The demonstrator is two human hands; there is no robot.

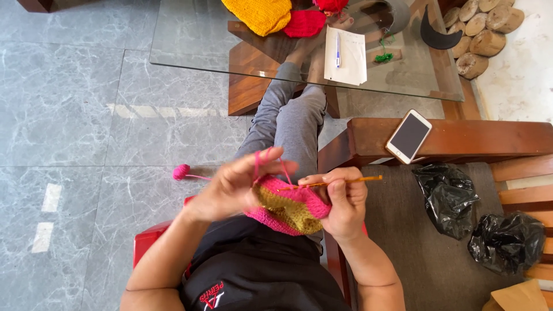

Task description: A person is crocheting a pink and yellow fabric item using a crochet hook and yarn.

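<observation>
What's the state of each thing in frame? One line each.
left hand: raised, pink yarn looped over its fingers.
right hand: gripping the crochet hook.
crochet hook: orange, held level, tip in the work.
crocheted piece: pink and olive, partly worked, held between both hands.
pink yarn ball: on the floor, strand taut.
phone: screen dark, face up on the wooden armrest.
pen: lying on the paper.
black bags: crumpled on the seat.

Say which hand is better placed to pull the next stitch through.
Probably the right hand: it grips the orange crochet hook, tip at the pink-and-olive crochet piece. The left hand holds the pink yarn.
</observation>
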